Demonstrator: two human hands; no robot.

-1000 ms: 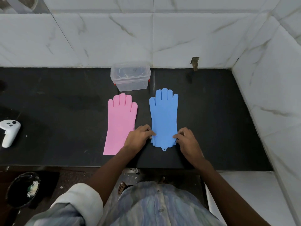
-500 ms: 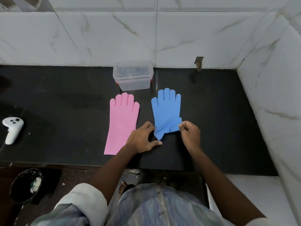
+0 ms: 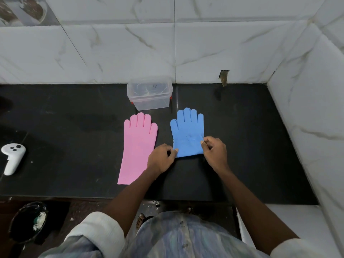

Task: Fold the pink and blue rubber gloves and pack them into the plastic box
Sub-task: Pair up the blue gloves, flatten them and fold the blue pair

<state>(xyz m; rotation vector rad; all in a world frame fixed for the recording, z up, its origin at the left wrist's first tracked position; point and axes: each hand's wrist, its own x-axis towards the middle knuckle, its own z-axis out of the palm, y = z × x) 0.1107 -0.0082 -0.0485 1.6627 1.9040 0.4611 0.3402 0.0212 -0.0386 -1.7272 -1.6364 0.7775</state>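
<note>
- Pinching the doubled lower edge of the blue glove (image 3: 187, 134), the left hand (image 3: 161, 158) nips its left corner and the right hand (image 3: 216, 152) its right side, thumbs and forefingers closed on the rubber.
- A second ago the cuff lay flat toward the person; now it is turned up over the palm, so the first fold is made.
- Left of the grip, the pink glove (image 3: 138, 148) lies flat, unfolded.
- Beyond the fingertips stands the plastic box (image 3: 149, 94), seemingly lidded, which would need opening.
- Far left, a white controller (image 3: 13, 158) lies clear of the work.
</note>
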